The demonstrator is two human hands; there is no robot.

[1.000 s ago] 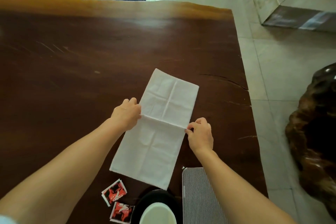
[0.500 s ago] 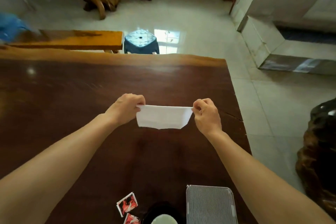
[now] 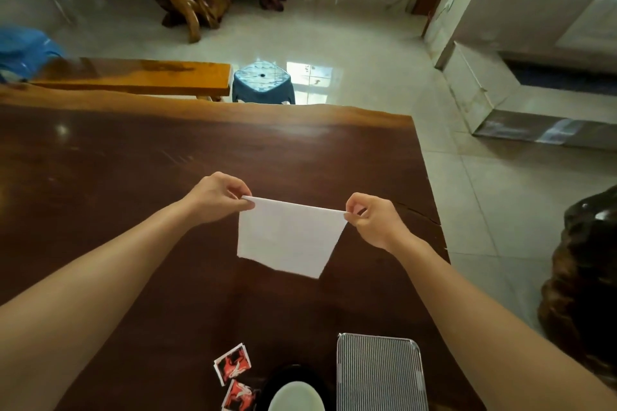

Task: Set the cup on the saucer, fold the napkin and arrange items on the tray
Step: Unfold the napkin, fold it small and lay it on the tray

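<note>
A white napkin [image 3: 287, 237], folded over, hangs in the air above the dark wooden table [image 3: 133, 177]. My left hand [image 3: 218, 197] pinches its upper left corner and my right hand [image 3: 374, 220] pinches its upper right corner, so the top edge is stretched straight between them. At the near edge a pale cup [image 3: 295, 398] sits on a black saucer [image 3: 283, 377], both cut off by the frame. To their right lies a striped silver tray [image 3: 379, 374]. Two red-and-white sachets [image 3: 233, 365] lie left of the saucer.
The table's right edge runs close beside my right arm, with tiled floor beyond. Behind the far edge stand an orange wooden bench [image 3: 133, 77] and a blue stool [image 3: 262, 83]. A dark carved wood piece [image 3: 584, 277] sits on the floor at right.
The napkin lay flat on the table a second ago; both hands folded it over and lifted it. It now hangs lower and wider than half a second ago, and the view has tilted up.
</note>
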